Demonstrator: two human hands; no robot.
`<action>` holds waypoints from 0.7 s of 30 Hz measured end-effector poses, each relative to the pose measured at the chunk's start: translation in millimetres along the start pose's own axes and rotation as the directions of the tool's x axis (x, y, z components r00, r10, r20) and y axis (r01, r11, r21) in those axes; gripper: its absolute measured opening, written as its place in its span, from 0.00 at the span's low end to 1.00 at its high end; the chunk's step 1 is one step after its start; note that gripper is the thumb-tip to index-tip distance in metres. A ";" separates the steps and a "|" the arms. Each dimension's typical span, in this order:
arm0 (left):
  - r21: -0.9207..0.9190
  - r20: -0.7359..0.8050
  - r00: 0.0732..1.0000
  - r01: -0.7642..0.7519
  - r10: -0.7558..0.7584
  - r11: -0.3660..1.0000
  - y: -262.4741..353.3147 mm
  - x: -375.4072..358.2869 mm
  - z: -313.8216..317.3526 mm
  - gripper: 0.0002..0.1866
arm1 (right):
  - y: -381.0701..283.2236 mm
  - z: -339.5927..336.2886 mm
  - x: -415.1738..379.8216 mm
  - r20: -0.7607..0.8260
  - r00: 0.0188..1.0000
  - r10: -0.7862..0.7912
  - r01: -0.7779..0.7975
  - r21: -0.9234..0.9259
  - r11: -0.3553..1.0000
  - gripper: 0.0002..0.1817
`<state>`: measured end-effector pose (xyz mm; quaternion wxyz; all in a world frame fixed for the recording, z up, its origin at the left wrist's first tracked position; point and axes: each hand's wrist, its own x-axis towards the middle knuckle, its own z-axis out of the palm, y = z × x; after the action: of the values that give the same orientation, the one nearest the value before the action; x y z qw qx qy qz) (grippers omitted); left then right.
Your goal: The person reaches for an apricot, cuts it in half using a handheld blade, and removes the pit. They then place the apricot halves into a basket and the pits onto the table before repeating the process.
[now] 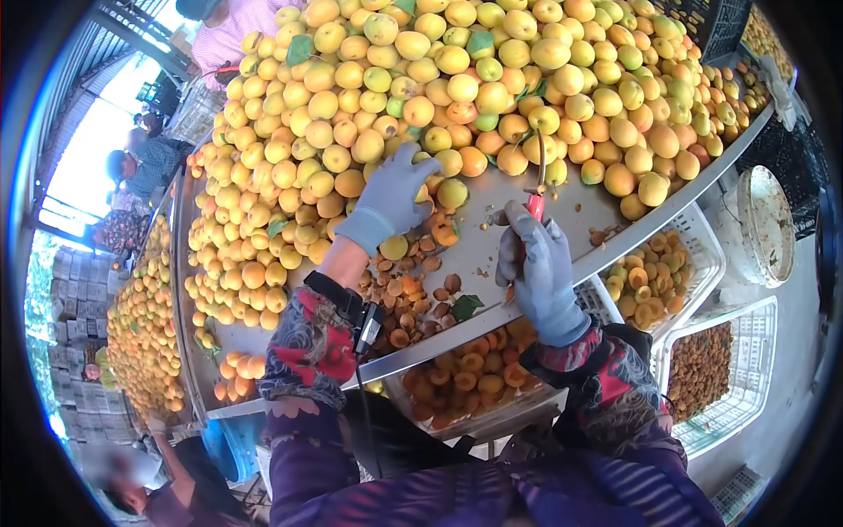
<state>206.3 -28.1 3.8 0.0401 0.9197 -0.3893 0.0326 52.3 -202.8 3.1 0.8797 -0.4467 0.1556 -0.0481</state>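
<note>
A large pile of apricots (pixel 386 70) covers the metal table (pixel 483 255). My left hand (pixel 386 198), in a grey glove, reaches to the pile's near edge. Its thumb and fingers are apart, right at a yellow apricot (pixel 452 193). My right hand (pixel 537 272), gloved too, is closed around the red handle of a pitting tool (pixel 535 205). The tool's thin curved metal end points away from me, towards the fruit. Below my left hand lie brown pits and split apricot pieces (pixel 413 307), with a green leaf (pixel 466 306) beside them.
Under the table edge stand a crate of apricot halves (pixel 474 373) and a white crate (pixel 702 237) with more halves. Another white crate (pixel 757 351) holds brown pits. A white bucket (pixel 766 227) stands at the right. People (pixel 145 167) are at the left, near another apricot pile (pixel 145 334).
</note>
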 end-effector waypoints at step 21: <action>0.223 -0.036 0.979 0.203 -0.200 0.953 36.5 32.1 -11.3 0.24 | -8.2 -7.5 11.5 -0.069 0.997 0.042 -0.032 0.150 0.988 0.17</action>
<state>202.0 -75.2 19.7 -0.0587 0.9530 -0.2869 0.0783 61.3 -216.1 2.8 0.9051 -0.3750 0.1915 -0.0593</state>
